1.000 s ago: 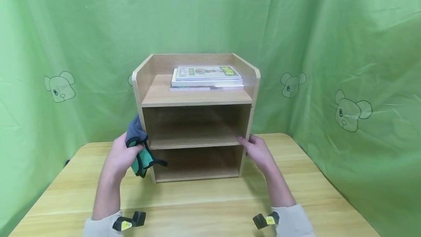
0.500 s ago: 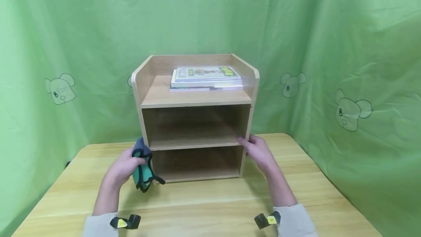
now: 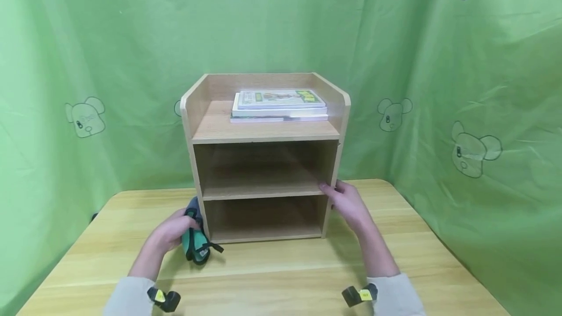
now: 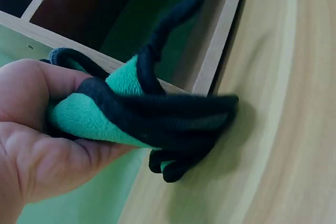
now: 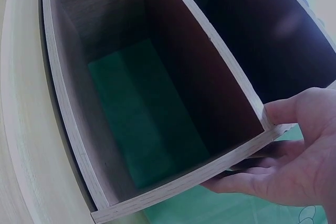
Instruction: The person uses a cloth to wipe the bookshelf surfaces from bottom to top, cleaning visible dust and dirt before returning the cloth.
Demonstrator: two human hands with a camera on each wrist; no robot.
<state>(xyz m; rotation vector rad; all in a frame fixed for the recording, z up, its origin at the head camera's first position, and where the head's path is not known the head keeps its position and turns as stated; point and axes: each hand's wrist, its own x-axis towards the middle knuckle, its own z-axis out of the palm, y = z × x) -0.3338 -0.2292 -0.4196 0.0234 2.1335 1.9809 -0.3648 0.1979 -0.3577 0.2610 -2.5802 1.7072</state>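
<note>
A wooden shelf unit (image 3: 265,193) stands on the table, with two open compartments below its top tray. At its lower left side my left hand (image 3: 172,230) grips a bunched cloth (image 3: 193,243), green on one side and blue on the other with black edging. In the left wrist view the cloth (image 4: 94,116) is folded between thumb and fingers, beside the shelf's side panel. My right hand (image 3: 348,203) holds the shelf's right side panel at the middle board. The right wrist view shows the thumb inside the edge and the fingers (image 5: 241,179) behind the panel.
Several stacked books (image 3: 281,106) lie on the shelf's top board. The wooden table (image 3: 272,282) extends in front and to both sides. A green patterned curtain (image 3: 140,62) hangs close behind and along both sides.
My left hand has moved down along the shelf's left side with the cloth, from about the middle board to near the bottom. The right hand keeps its hold on the right panel.
</note>
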